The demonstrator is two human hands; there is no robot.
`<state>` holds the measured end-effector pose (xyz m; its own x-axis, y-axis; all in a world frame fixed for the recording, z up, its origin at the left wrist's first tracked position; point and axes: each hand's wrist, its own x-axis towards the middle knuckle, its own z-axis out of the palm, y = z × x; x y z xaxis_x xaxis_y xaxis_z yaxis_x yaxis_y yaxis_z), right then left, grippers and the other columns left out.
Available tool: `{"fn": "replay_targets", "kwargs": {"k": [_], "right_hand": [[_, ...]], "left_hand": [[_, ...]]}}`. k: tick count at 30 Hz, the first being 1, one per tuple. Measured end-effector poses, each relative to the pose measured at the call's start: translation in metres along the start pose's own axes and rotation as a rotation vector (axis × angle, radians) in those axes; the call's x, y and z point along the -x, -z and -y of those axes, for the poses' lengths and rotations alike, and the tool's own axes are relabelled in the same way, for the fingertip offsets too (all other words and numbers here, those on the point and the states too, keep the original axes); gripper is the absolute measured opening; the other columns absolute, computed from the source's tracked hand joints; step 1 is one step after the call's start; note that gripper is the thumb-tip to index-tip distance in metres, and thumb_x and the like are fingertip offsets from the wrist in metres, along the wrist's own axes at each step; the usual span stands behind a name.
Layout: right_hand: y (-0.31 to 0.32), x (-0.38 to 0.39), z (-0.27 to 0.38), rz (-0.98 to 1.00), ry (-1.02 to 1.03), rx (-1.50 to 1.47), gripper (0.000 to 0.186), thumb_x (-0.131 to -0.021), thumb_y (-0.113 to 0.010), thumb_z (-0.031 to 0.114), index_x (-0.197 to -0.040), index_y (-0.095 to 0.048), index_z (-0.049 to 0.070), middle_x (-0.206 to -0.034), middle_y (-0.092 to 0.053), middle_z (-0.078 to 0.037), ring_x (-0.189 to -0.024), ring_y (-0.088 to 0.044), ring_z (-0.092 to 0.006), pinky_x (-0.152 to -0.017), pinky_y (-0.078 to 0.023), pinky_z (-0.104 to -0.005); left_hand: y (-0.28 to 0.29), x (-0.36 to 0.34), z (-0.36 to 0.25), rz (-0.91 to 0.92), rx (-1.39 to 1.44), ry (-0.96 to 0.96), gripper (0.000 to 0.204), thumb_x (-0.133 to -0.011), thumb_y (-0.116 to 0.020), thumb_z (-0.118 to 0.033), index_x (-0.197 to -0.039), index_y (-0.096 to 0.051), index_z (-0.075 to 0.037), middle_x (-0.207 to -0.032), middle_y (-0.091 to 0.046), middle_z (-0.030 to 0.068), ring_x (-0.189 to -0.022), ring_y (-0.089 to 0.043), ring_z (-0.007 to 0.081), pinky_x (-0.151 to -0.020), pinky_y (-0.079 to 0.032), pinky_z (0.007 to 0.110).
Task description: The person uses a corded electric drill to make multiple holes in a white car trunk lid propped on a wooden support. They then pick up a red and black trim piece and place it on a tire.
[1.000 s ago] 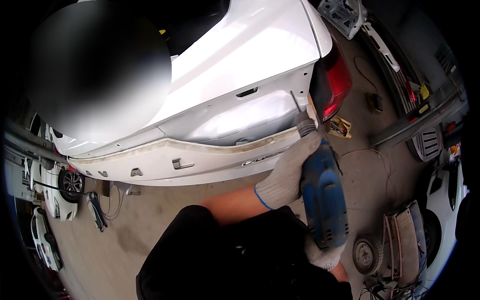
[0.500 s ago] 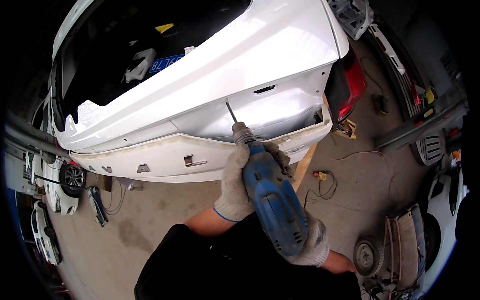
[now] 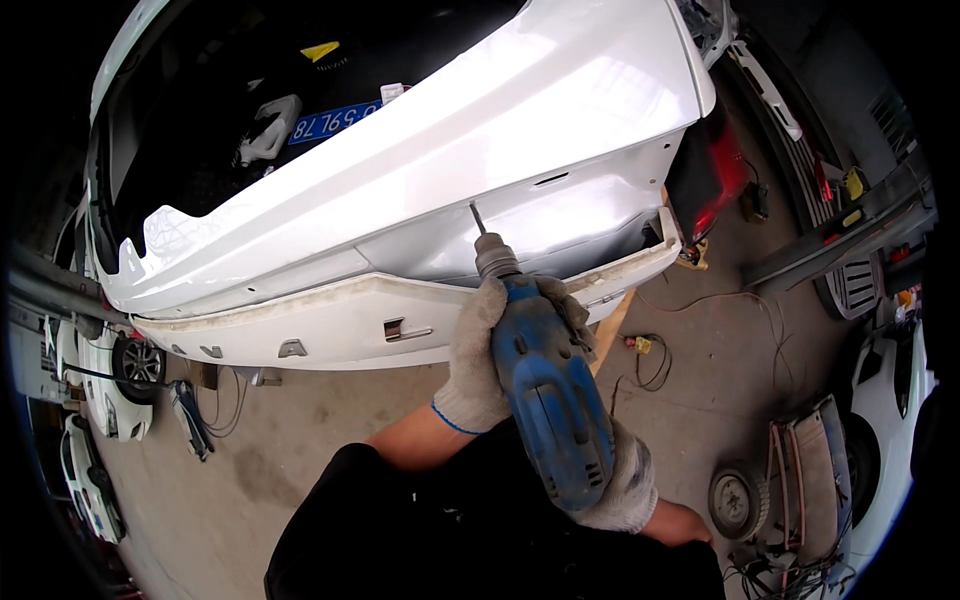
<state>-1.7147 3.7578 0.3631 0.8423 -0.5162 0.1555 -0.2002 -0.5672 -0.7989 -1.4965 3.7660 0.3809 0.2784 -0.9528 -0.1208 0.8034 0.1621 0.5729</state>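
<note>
My left hand (image 3: 478,360), in a knitted work glove, wraps the front of a blue power drill (image 3: 545,400). My right hand (image 3: 625,485), gloved too, grips the drill at its rear, largely hidden under the tool body. The thin drill bit (image 3: 478,220) points at a seam in the white tailgate panel (image 3: 400,180), its tip touching or very close to the metal. Below this, a white trim strip (image 3: 260,330) with metal clips runs along the car's lower edge, standing away at its right end. The red tail light (image 3: 720,170) sits to the right.
A wooden plank (image 3: 610,330) lies below the trim's right end. Cords (image 3: 660,365), a spare wheel (image 3: 738,495) and loose panels (image 3: 815,470) lie on the right floor. Lift posts (image 3: 830,230) and parked white cars (image 3: 90,475) stand around. Inside the open window opening is a blue plate (image 3: 325,122).
The drill has swung leftward from near the tail light to the panel's middle, both hands on it. Over the last half second it has shifted slightly right.
</note>
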Motion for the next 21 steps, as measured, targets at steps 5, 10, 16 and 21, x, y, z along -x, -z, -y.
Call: {"fn": "replay_targets", "kwargs": {"k": [5,10,16,21], "right_hand": [[-0.023,-0.005,0.009,0.137,-0.063,-0.035,0.094,-0.069,-0.085,0.029,-0.143,-0.040,-0.006,-0.123,-0.063,-0.023,-0.105,-0.070,-0.0348,-0.089,-0.058,-0.0422],[-0.054,0.002,0.011,0.072,-0.223,-0.363,0.095,-0.066,-0.087,0.028,-0.142,-0.041,-0.005,-0.125,-0.064,-0.021,-0.106,-0.070,-0.0316,-0.090,-0.058,-0.0411],[-0.055,-0.005,0.027,0.022,-0.199,-0.361,0.087,-0.070,-0.085,0.025,-0.139,-0.042,-0.008,-0.120,-0.065,-0.021,-0.103,-0.071,-0.0314,-0.086,-0.059,-0.0392],[-0.056,-0.004,0.038,-0.105,-0.124,-0.305,0.073,-0.076,-0.081,0.017,-0.135,-0.045,-0.006,-0.119,-0.066,-0.019,-0.097,-0.071,-0.0269,-0.082,-0.059,-0.0357]], "left_hand": [[0.007,0.007,-0.018,0.041,-0.153,0.045,0.075,-0.090,-0.055,-0.066,-0.115,-0.061,0.004,-0.095,-0.066,0.0211,-0.085,-0.069,0.0364,-0.073,-0.060,0.047],[0.012,0.011,-0.031,0.028,-0.169,0.088,0.076,-0.091,-0.054,-0.067,-0.116,-0.061,0.005,-0.095,-0.066,0.0218,-0.085,-0.070,0.0363,-0.072,-0.060,0.047],[0.011,0.013,-0.034,0.003,-0.114,0.123,0.074,-0.091,-0.054,-0.065,-0.115,-0.060,0.005,-0.097,-0.065,0.0219,-0.086,-0.069,0.0358,-0.073,-0.060,0.048],[0.000,0.020,-0.037,-0.080,-0.083,0.194,0.072,-0.090,-0.056,-0.064,-0.114,-0.059,0.003,-0.096,-0.064,0.0205,-0.086,-0.069,0.0346,-0.074,-0.060,0.048]]}}
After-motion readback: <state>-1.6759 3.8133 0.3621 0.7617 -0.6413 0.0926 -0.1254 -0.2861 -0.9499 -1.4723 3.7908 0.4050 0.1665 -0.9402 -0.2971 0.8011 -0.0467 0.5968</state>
